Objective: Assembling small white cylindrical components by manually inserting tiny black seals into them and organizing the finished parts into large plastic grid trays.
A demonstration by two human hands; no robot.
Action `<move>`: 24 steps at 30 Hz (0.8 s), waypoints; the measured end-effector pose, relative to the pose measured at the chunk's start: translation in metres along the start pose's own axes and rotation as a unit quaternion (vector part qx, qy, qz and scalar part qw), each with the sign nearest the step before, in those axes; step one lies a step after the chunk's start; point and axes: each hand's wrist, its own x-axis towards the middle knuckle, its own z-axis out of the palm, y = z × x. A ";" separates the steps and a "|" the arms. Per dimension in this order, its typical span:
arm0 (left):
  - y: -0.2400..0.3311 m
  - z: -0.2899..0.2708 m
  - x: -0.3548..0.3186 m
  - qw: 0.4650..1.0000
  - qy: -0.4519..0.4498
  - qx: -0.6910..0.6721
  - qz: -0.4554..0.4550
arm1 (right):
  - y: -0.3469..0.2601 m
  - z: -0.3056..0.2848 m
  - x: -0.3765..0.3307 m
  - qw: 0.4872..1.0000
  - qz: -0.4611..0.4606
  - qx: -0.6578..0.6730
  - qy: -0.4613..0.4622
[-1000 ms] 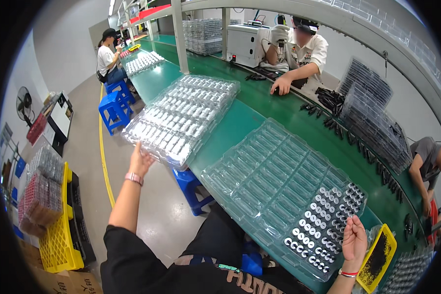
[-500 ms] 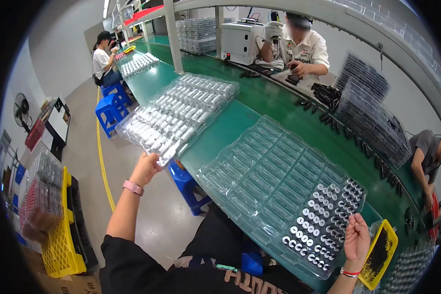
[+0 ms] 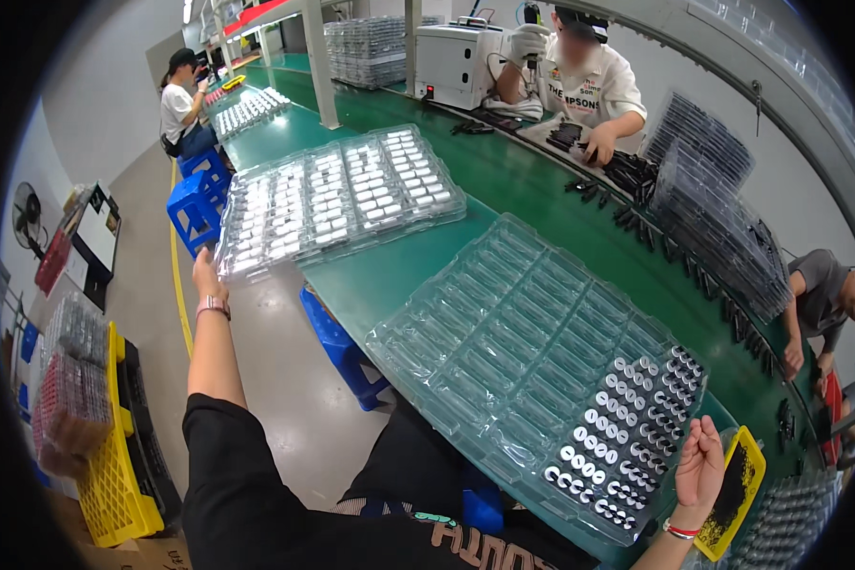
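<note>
My left hand [image 3: 207, 275] grips the near left corner of a clear plastic tray [image 3: 299, 255] filled with rows of small white cylindrical parts [image 3: 328, 195]. That tray lies partly on the green table and partly past its edge. In front of me is a second clear tray [image 3: 489, 328], with bare slots on its left and middle. Its right end holds rows of small round white-topped parts [image 3: 598, 427] with black sides. My right hand [image 3: 701, 465] hovers by that end, fingers curled together; whatever they may hold is hidden.
A yellow bin [image 3: 739, 494] with small black pieces stands right of my right hand. Black parts [image 3: 674, 252] line the table's far side, where a co-worker [image 3: 589, 85] sits. Stacked trays [image 3: 722, 218] stand at the right, blue stools [image 3: 337, 347] by the table, a shelf post [image 3: 318, 66] behind.
My left hand has moved left and up, turning the tray of white parts so that its near corner swings left. My right hand stays nearly in place. The view has shifted slightly.
</note>
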 end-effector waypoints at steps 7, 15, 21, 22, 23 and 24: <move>-0.091 0.027 -0.041 1.000 0.010 -0.008 -0.003 | -0.001 0.001 -0.005 1.000 -0.009 -0.007 -0.014; -0.100 0.085 -0.048 0.999 0.033 -0.028 0.022 | 0.001 0.008 -0.008 1.000 -0.003 0.001 -0.021; -0.110 0.116 -0.045 0.997 0.052 -0.046 0.032 | 0.000 0.007 -0.008 0.999 -0.002 -0.006 -0.035; -0.113 0.123 -0.047 0.997 0.056 -0.051 0.035 | 0.001 0.008 -0.008 0.999 -0.002 -0.007 -0.031; -0.120 0.133 -0.048 0.996 0.060 -0.055 0.037 | 0.002 0.008 -0.008 1.000 -0.003 -0.009 -0.027; -0.124 0.137 -0.050 0.995 0.064 -0.060 0.038 | 0.002 0.008 -0.009 1.000 -0.004 -0.011 -0.022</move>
